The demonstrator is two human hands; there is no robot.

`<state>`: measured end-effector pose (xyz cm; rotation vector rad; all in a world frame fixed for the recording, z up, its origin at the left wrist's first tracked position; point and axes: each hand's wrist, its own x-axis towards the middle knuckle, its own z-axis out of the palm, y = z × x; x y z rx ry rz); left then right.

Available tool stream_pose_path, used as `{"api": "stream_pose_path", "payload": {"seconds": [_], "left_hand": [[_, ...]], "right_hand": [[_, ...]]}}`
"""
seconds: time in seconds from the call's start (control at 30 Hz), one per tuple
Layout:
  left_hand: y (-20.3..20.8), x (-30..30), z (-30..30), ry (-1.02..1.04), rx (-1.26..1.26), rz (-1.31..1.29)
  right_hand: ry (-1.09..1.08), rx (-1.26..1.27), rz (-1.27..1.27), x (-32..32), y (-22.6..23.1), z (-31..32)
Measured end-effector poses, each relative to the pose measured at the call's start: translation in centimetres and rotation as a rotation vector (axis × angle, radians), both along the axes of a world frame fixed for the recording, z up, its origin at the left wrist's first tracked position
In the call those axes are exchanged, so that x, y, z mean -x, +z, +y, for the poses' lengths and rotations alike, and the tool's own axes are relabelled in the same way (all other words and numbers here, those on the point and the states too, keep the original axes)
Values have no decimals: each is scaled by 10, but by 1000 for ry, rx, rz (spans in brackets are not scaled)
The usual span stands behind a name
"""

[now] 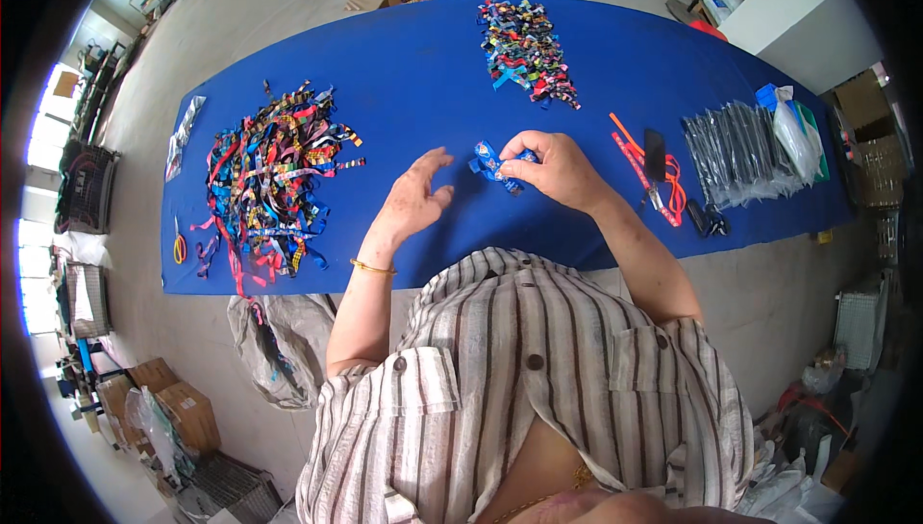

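Observation:
My right hand (pixel 560 170) pinches a bunched blue printed ribbon strap (pixel 488 162) between thumb and fingers, above the middle of the blue-covered table (pixel 404 62). Part of the strap is hidden behind those fingers. Just left of it my left hand (pixel 419 195) is open, thumb and fingers apart, holding nothing. A loose, tangled heap of colourful printed straps (pixel 279 178) lies farther left. Beyond my right hand, a flatter, more orderly pile of short colourful straps (pixel 524 48) rests near the far edge.
Scissors (pixel 180 249) and a clear plastic packet (pixel 185 137) lie at the left end. To the right are an orange lanyard (pixel 676 199), a dark flat device (pixel 655 155) and plastic-wrapped dark packs (pixel 740 157). A whitish sack (pixel 288 341) stands below the near left edge.

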<state>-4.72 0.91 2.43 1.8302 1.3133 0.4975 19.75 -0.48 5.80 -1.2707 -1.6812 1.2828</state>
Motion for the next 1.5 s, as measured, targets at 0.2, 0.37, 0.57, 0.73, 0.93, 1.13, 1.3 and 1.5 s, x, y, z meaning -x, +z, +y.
{"api": "stream_pose_path", "payload": {"seconds": [0.2,0.37,0.57,0.73,0.93,1.13,1.3,1.5], "left_hand": [[-8,-9,7,-184,-84,-420],[-8,-13,8,-169,234,-618],[-7,-8,11,-33,338,-757],[-10,1,16,-30,332,-748],[-23,7,24,18,318,-709],[-28,24,30,16,415,-900],[-53,33,44,137,473,-974],[-49,36,44,34,697,-1127]], "right_hand": [[3,-45,-71,13,-1,1],[10,-24,-53,25,3,1],[-141,49,182,26,-25,7],[-188,155,239,32,-28,6],[-315,-74,166,64,-31,0],[-119,123,222,76,-61,-6],[-190,187,103,82,-68,-11],[-223,232,51,78,-80,-16]]}}
